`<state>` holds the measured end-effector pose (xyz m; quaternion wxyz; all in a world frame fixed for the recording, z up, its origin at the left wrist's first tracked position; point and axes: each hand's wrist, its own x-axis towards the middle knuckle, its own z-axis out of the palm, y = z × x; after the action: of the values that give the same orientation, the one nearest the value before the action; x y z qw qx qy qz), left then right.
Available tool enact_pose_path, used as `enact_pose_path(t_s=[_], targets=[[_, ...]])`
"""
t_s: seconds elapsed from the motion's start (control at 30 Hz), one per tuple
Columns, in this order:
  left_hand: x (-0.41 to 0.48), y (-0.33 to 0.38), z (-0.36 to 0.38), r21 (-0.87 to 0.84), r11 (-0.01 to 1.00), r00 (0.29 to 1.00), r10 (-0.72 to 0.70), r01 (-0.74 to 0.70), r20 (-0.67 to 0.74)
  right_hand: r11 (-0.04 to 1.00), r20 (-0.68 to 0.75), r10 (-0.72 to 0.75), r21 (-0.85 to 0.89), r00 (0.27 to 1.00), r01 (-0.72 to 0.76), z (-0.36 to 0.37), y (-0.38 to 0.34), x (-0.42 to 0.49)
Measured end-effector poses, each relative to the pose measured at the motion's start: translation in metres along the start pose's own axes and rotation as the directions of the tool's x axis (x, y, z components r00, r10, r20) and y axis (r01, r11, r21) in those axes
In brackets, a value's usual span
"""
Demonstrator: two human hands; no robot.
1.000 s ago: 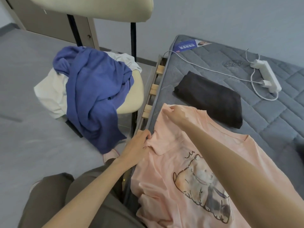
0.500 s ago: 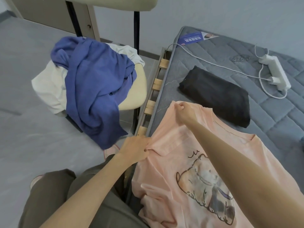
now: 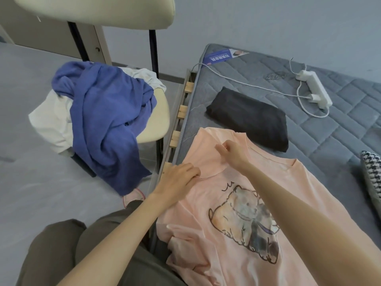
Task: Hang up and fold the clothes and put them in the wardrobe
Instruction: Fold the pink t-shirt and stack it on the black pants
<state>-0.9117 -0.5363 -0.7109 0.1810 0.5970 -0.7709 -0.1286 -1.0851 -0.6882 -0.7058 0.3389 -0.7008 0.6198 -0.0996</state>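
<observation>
Left grip and right grip pinch closed (both forearms outstretched).

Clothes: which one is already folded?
The black garment, a neat rectangle. The pink shirt lies spread; the blue garment and white garment are heaped on the chair.

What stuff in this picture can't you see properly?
All in the head view:
- White garment on the chair: mostly covered by the blue garment, so its kind is unclear.
- Checked fabric: cut off by the right edge.
- Mattress label: print too small to read.
- Pink T-shirt: hem cut off by the bottom edge, part hidden under the right forearm.
</observation>
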Motion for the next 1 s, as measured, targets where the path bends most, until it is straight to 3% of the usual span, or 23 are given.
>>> enact_pose_path(t_s=[0.2,0.33,0.43,0.53,0.67,0.8,1.0], targets=[[-0.005,0.004,0.010,-0.116,0.993,0.998,0.024,-0.017,0.056,0.998,-0.133,0.007,-0.055,0.991,-0.015,0.006,0.007,-0.013],[-0.007,0.009,0.016,-0.121,0.991,0.971,-0.031,0.062,0.239,0.989,-0.231,0.036,-0.133,0.972,-0.068,0.017,0.018,-0.022],[-0.007,0.012,0.014,-0.177,0.976,0.976,-0.090,0.127,0.200,0.928,-0.340,-0.141,-0.373,0.930,0.005,0.019,0.019,-0.025],[0.000,0.015,0.018,-0.099,0.980,0.981,-0.163,0.173,0.107,0.847,-0.217,-0.429,-0.433,0.877,0.308,0.024,0.012,-0.027],[0.007,0.019,0.030,0.111,0.951,0.938,-0.303,0.287,0.169,0.676,0.093,-0.587,-0.490,0.804,0.550,0.036,0.008,-0.026],[0.003,0.017,0.043,0.190,0.907,0.891,-0.410,0.375,0.197,0.678,0.240,-0.495,-0.493,0.835,0.544,0.047,0.014,-0.018],[0.004,0.012,0.048,0.160,0.903,0.883,-0.425,0.398,0.201,0.755,0.205,-0.379,-0.495,0.902,0.430,0.050,0.020,0.003]])
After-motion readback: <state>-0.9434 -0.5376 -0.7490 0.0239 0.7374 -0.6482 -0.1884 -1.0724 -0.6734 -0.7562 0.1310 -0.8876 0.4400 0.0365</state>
